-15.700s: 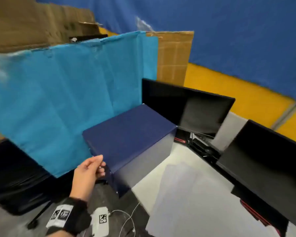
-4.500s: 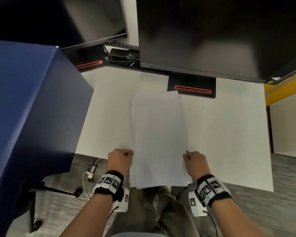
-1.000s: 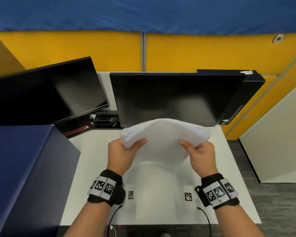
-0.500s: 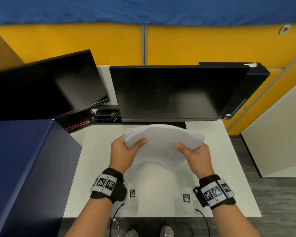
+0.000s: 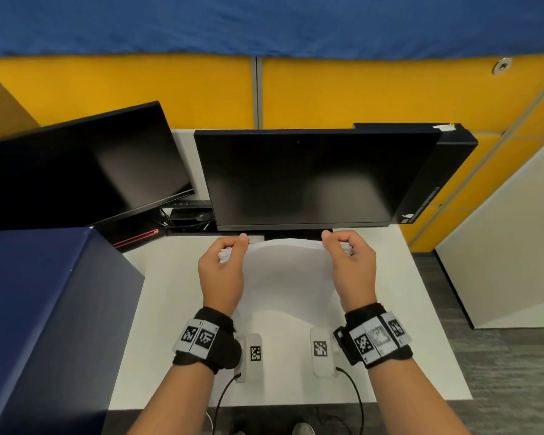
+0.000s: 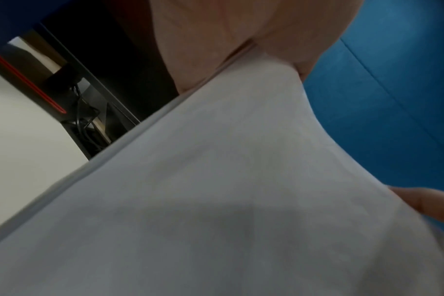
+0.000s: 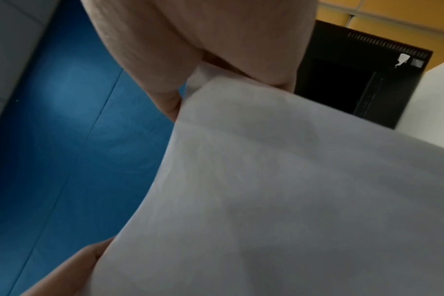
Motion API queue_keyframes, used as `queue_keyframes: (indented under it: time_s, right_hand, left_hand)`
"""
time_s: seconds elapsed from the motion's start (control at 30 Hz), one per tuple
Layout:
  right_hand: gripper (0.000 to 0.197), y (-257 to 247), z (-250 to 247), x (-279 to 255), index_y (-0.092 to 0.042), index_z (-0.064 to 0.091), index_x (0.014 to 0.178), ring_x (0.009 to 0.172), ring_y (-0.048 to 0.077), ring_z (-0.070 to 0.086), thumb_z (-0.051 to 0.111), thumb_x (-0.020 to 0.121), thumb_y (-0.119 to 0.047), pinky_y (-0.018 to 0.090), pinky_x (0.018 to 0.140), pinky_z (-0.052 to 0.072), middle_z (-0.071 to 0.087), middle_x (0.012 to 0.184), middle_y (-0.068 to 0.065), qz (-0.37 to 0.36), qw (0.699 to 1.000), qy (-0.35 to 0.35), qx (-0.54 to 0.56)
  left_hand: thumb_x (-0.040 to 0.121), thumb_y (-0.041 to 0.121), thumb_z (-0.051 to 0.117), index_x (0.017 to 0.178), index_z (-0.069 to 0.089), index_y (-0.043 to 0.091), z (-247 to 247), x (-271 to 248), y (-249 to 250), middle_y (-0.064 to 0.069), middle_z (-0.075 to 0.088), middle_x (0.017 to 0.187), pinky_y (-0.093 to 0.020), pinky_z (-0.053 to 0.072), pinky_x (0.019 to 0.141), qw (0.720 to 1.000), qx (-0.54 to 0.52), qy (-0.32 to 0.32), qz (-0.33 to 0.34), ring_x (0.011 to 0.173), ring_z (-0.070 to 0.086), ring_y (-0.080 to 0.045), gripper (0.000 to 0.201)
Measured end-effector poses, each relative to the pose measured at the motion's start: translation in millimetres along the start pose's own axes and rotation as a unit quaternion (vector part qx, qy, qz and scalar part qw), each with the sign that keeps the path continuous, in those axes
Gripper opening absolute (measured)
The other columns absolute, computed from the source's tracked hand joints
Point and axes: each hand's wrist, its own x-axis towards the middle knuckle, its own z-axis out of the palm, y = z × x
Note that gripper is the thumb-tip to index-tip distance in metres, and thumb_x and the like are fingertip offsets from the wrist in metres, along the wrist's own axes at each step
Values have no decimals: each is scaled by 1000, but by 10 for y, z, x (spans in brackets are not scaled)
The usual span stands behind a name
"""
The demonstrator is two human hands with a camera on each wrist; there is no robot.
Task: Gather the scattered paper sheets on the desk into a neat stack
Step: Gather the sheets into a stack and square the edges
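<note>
Left hand (image 5: 222,271): centre of the head view, fingers curled over the top left corner of the paper stack (image 5: 285,277), thumb behind; a firm pinch. In the left wrist view the thumb and palm press the sheet edge at upper centre.

Right hand (image 5: 352,266): mirror position, centre right, fingers curled over the top right corner of the same stack, gripping it.

Paper stack: held on edge between the two hands, upright over the middle of the desk (image 5: 176,309), its top edge just below the lower bezel of the central monitor (image 5: 308,180). Whether the bottom edge touches the desk cannot be told.

Change noted: half a second back the sheets were held lower on their sides and bowed up in a dome; both hands have since shifted to the top corners and the sheets hang flatter, with the top edge nearly straight.

Bearing on task: gathering looks finished; no loose sheets show on the desk. Judged to be the squaring step, with tapping and laying flat remaining.

Surroundings: second monitor (image 5: 76,171) at upper left; dark blue box (image 5: 44,324) at lower left; yellow partition (image 5: 139,89) across the top.
</note>
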Motion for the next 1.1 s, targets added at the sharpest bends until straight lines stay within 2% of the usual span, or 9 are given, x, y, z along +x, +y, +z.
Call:
queue_keyframes:
  time_s: [0.17,0.33,0.43,0.57,0.67,0.77,0.87,1.0,1.1]
  right_hand:
    - [14,-12,-24,32,-23,65,88,84,1,60,61,91,-37,25,79,47,66,88,-13,-16,999,-23,-32]
    - [38,-66,-336,179,-31,65,97,87,3,60,74,71,-57,26,79,50,65,92,-18,-120,944,-167,-257]
    - [32,-207,-264,284,-32,66,98,87,11,63,71,74,-53,34,80,49,67,91,-15,-241,865,-206,-389]
    - [20,-332,86,295,-24,72,90,73,20,65,68,81,-41,38,67,53,74,78,-3,-213,875,-267,-342]
    - [9,-236,-96,315,-16,74,78,68,18,65,74,80,-25,38,67,52,72,69,-2,-184,907,-244,-290]
    - [16,-38,-454,343,-27,77,81,71,-4,67,80,77,-12,13,65,51,71,68,-26,-116,956,-207,-172]
    - [26,144,-631,364,-34,72,79,68,-11,66,80,76,-9,2,62,46,71,68,-29,-53,976,-184,-100]
    - [22,326,-642,358,-31,75,83,78,2,71,83,73,-14,16,70,55,76,84,-13,-28,981,-183,-67]
    - [22,473,-611,325,-30,75,84,77,7,71,82,74,-12,27,71,56,76,87,-6,-19,986,-164,-38]
  left_hand:
    - [75,-3,80,108,67,17,-132,16,-187,9,71,98,-14,54,72,995,-5,-102,10,92,69,-4,40]
    - [67,29,91,85,77,29,-111,142,-107,18,76,74,-15,53,66,989,105,-108,10,80,73,-4,23]
    - [72,47,83,84,81,24,-5,339,252,6,77,74,-27,53,67,914,293,-210,187,71,70,-10,26]
    - [79,51,75,76,74,20,224,368,517,3,70,65,-34,51,59,817,391,-285,314,58,62,-16,32]
    - [68,46,87,85,76,29,-243,542,320,15,71,76,-25,49,70,866,372,-267,202,71,63,-3,27]
    - [56,50,92,85,73,33,-962,663,-62,19,70,86,-26,48,80,897,394,-191,62,87,64,-4,39]
    - [46,44,95,88,64,24,-1086,549,-405,16,70,78,-25,52,89,971,179,-146,-65,78,65,-2,55]
    - [48,45,96,73,66,0,-794,448,-628,0,68,69,-39,56,64,977,126,-125,-122,63,63,-19,60]
    - [68,17,91,79,74,11,-535,353,-652,10,72,73,-15,54,61,988,99,-82,-85,61,67,1,21]
